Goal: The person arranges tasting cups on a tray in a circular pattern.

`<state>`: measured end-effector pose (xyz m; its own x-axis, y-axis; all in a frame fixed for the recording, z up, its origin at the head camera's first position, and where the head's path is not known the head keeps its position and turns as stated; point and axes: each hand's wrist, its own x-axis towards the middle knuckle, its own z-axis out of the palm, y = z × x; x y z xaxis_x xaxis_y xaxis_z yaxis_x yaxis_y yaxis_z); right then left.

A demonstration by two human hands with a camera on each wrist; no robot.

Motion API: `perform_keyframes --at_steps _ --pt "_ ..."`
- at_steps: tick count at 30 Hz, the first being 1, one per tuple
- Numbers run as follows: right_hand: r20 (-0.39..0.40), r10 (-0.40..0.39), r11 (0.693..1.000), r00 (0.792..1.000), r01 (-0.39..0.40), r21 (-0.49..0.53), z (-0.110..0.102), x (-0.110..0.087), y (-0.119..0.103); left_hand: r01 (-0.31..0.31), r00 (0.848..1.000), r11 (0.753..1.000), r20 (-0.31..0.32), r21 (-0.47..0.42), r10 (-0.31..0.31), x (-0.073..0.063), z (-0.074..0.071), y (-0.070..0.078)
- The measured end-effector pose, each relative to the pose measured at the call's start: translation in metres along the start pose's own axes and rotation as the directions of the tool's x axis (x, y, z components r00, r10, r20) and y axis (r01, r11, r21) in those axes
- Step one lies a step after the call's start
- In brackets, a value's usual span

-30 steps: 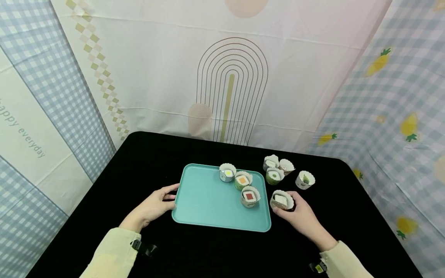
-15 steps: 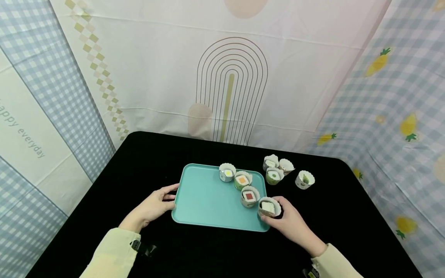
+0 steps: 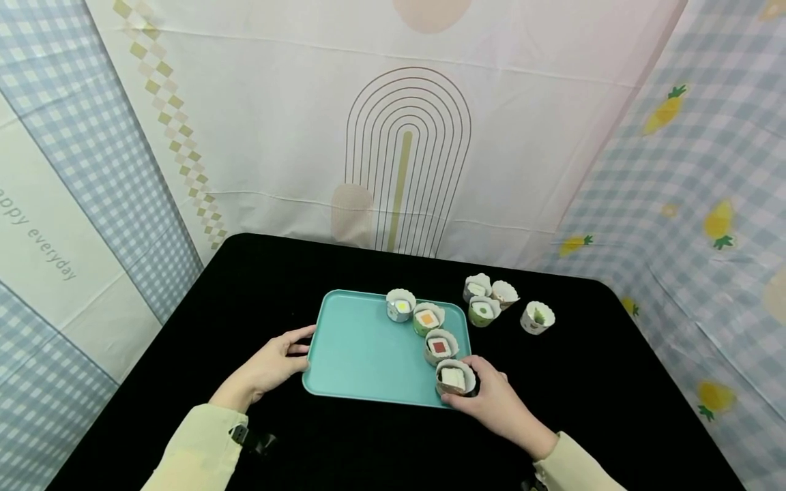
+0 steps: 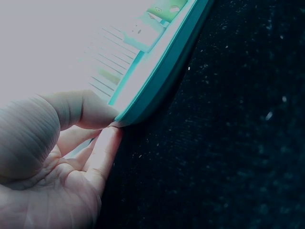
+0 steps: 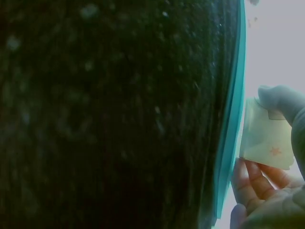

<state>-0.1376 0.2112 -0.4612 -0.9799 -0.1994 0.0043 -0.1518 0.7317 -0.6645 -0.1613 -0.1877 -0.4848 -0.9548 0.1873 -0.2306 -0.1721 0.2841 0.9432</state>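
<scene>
My right hand (image 3: 494, 402) holds a paper baking cup (image 3: 454, 377) with a plain white square inside, thumb and fingers on its sides, over the near right corner of a teal tray (image 3: 362, 351). That cup also shows in the right wrist view as a pale cup (image 5: 267, 136) with a small orange star. On the tray's right half stand a cup with a yellow centre (image 3: 401, 305), one with an orange square (image 3: 428, 319) and one with a red square (image 3: 440, 348). My left hand (image 3: 270, 368) pinches the tray's left edge; the left wrist view shows thumb and finger (image 4: 102, 157) meeting there.
Beyond the tray's right side stand more paper cups: a green one (image 3: 484, 311), a grey one (image 3: 477, 288), a whitish one (image 3: 505, 294) and one with a green leafy top (image 3: 537, 318). Black cloth (image 3: 258, 286) covers the table, with curtains (image 3: 295, 136) behind.
My right hand has carried the plain white cup leftward, from beside the tray to over its near right corner, close to the red-square cup. My left hand has stayed at the tray's edge.
</scene>
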Motion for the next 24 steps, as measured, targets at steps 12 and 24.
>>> perform_keyframes --at_steps 12,24 --pt "0.014 -0.029 0.999 0.999 0.03 -0.025 0.0101 -0.0016 -0.0021 -0.004 1.0 1.0 0.001 0.005 0.004 0.0005 -0.0003 0.0001" --pt "0.001 -0.005 1.0 1.0 0.005 0.004 0.0076 -0.0037 -0.0014 -0.01 1.0 1.0 0.003 0.009 0.01 -0.0003 -0.0014 -0.0006"
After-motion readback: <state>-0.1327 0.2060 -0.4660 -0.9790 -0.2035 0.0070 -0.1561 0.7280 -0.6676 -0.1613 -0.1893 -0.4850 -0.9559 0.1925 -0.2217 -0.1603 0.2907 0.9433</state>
